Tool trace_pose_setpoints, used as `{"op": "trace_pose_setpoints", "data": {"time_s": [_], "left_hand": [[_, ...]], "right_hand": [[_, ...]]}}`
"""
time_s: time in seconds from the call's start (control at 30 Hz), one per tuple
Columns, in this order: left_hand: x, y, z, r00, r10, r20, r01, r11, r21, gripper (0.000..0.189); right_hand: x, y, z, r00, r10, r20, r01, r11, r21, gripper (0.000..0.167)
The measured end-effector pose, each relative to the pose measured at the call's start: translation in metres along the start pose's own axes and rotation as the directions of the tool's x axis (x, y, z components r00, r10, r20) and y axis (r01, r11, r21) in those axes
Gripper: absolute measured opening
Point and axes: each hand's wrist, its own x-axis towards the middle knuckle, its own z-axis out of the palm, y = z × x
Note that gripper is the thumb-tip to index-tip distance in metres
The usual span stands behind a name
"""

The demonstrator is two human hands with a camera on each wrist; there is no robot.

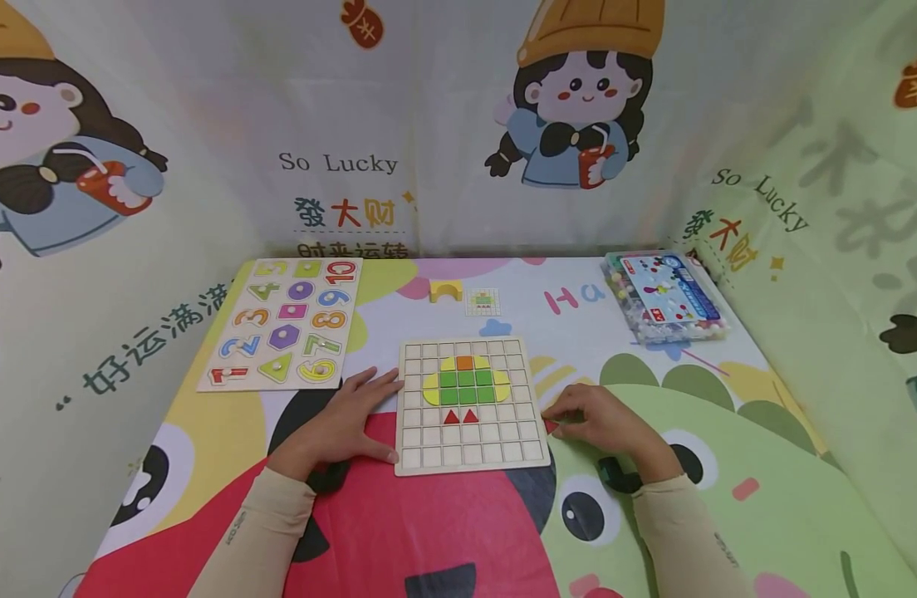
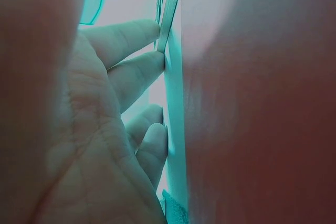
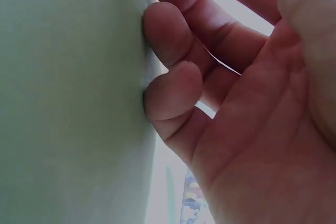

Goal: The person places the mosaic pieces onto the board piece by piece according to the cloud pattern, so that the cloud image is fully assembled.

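A square wooden grid board (image 1: 473,456) lies on the table with flat pieces set in its cells. Green squares (image 1: 466,388) fill the middle, with yellow rounded pieces (image 1: 431,389) around them and an orange square (image 1: 464,363) on top. Two red triangles (image 1: 451,417) sit in the row below. My left hand (image 1: 342,423) rests at the board's left edge, thumb and fingers spread; its fingertips touch the table in the left wrist view. Just off the right edge, my right hand (image 1: 600,422) pinches a small red piece (image 1: 551,426), mostly hidden by the fingers.
Left of the board lies a number and shape puzzle (image 1: 282,324). Behind it are a yellow arch block (image 1: 446,291) and a small pattern card (image 1: 483,302). A clear plastic box of beads (image 1: 664,296) stands at the back right. Printed cloth covers the table and walls.
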Motion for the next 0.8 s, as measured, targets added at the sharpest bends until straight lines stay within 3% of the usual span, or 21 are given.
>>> {"op": "trace_pose_setpoints", "data": {"time_s": [0.17,0.43,0.6,0.8], "left_hand": [[0.0,0.0,0.0,1.0,-0.002,-0.002,0.002,1.0,-0.006,0.117],[-0.001,0.001,0.0,1.0,-0.007,-0.002,0.007,1.0,-0.005,0.117],[-0.001,0.0,0.0,1.0,-0.01,-0.003,0.01,1.0,-0.004,0.117],[0.0,0.0,0.0,1.0,-0.009,-0.001,0.009,1.0,-0.011,0.117]], "right_hand": [[0.003,-0.003,0.0,1.0,0.027,0.0,-0.027,1.0,0.003,0.02],[0.002,-0.003,0.002,0.995,0.064,-0.072,-0.068,0.996,-0.053,0.011],[0.001,-0.006,0.003,0.988,0.102,-0.117,-0.109,0.993,-0.055,0.012],[0.004,-0.011,0.004,0.983,0.091,-0.163,-0.103,0.992,-0.067,0.016]]}}
